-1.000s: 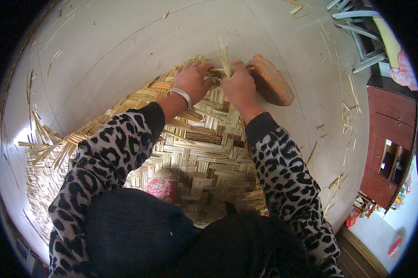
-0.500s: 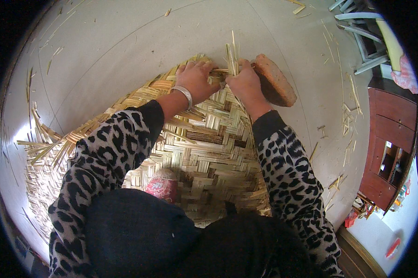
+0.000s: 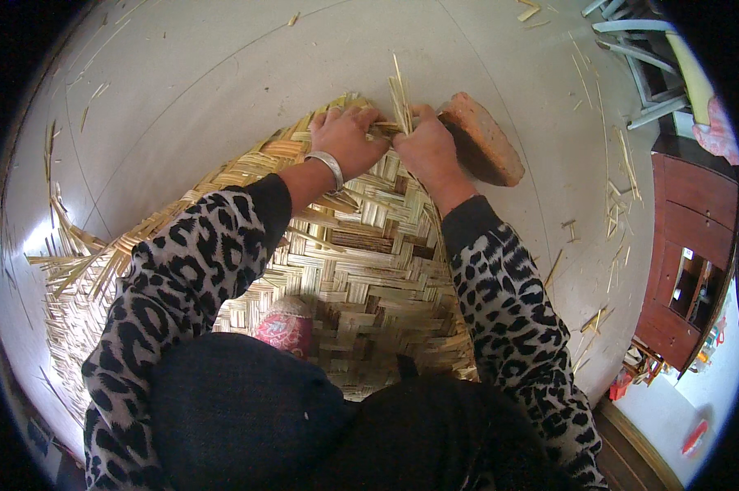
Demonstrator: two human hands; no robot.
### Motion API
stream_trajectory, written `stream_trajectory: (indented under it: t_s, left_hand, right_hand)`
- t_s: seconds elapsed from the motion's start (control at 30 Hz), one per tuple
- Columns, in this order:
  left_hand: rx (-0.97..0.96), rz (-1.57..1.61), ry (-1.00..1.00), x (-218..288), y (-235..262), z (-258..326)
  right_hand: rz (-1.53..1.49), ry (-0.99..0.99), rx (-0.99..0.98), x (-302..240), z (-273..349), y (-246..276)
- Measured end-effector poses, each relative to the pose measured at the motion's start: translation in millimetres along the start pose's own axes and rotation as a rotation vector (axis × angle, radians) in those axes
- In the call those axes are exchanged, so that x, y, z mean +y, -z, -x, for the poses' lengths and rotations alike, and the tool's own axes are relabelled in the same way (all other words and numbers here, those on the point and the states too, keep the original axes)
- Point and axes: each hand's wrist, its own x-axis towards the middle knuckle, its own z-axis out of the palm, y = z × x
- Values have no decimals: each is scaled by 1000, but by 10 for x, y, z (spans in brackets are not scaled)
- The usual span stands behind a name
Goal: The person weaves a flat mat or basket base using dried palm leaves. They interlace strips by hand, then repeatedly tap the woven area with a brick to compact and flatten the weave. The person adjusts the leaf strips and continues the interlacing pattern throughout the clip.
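Note:
A woven mat of pale split-bamboo or straw-like strips (image 3: pixel 369 282) spreads in front of me, its thick plaited rim (image 3: pixel 214 176) running up from the left to a corner at the far side. At that corner my left hand (image 3: pixel 346 141) presses on the rim, fingers curled over it; a silver bangle circles the wrist. Close beside it, my right hand (image 3: pixel 431 154) pinches the base of a bunch of loose strips (image 3: pixel 399 96) that stick up past the rim, leaning left. Exactly how the fingertips meet the strips is partly hidden. A reddish brick (image 3: pixel 492 143) lies just right of that hand.
Loose strip ends (image 3: pixel 79 241) fan out at the mat's left. Scraps (image 3: pixel 619 164) litter the pale floor (image 3: pixel 296 61). A chair with grey legs (image 3: pixel 644 61) stands at the far right, near a dark red wooden cabinet (image 3: pixel 684 237). My patterned shoe (image 3: pixel 286 327) rests on the mat.
My right hand has shifted slightly left, closer to my left hand, and the upright strips now lean further left. My left hand and the brick stay nearly in place.

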Motion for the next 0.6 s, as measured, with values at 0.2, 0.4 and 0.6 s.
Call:
stream_trajectory:
  t_s: [0.2, 0.4, 0.6]
  left_hand:
    - [-5, 41, 33, 4, -15, 4]
    - [44, 106, 9, -59, -67, -6]
    - [41, 128, 18, -118, -121, -20]
  right_hand:
    - [31, 16, -1, -24, 11, 7]
    - [-8, 56, 10, 49, -34, -1]
    - [-41, 62, 11, 150, -158, 47]
